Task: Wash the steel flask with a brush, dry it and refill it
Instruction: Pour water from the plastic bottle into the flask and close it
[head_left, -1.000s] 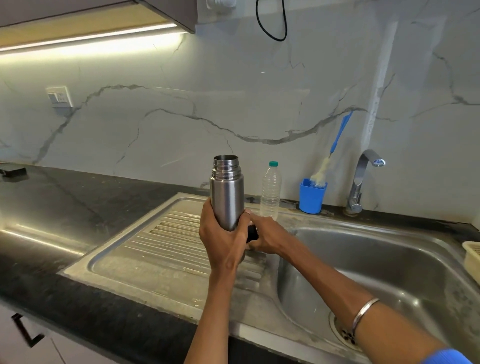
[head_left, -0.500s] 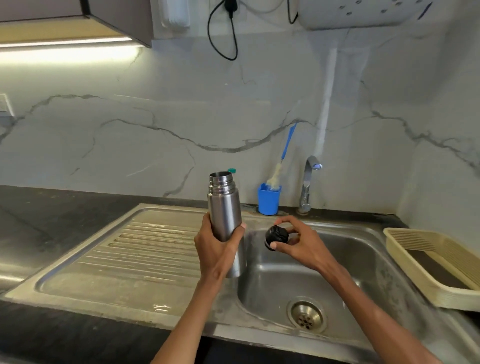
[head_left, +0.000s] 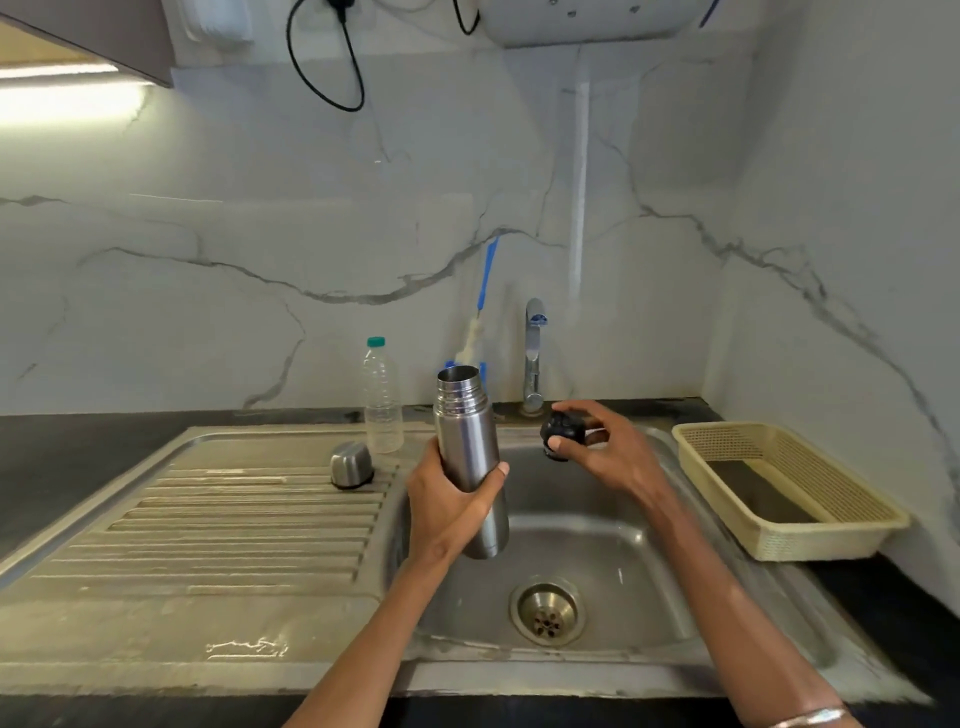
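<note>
Steel flask (head_left: 470, 457) is upright, mouth open, hanging over the sink basin (head_left: 613, 551) in the left hand (head_left: 447, 506), whose grip is wrapped round the lower-middle of the body, thumb on the near side. Right of that grip, level with the flask shoulder and apart from it, the right hand (head_left: 608, 457) pinches the black stopper (head_left: 562, 434) between thumb and fingertips, so both grips are occupied. My read on handling: rigid smooth steel, probably light if empty (can't see inside), will get slick once wet or soapy. So keep the hold on the plain cylinder mid-body, not on the threaded neck, which has to stay free for the brush. Behind the left grip, the brush (head_left: 480, 306) stands in a blue holder against the wall, mostly hidden by the flask; tap (head_left: 534, 358) just right of it. Left of the grip: steel cap (head_left: 352, 464) upside down on the drainboard (head_left: 234, 519), clear plastic bottle (head_left: 383, 397) behind it. Far right of the stopper grip, a beige basket (head_left: 831, 514) on the dark surface (head_left: 78, 467). Stopper needs parking before the right hand can take the brush.
</note>
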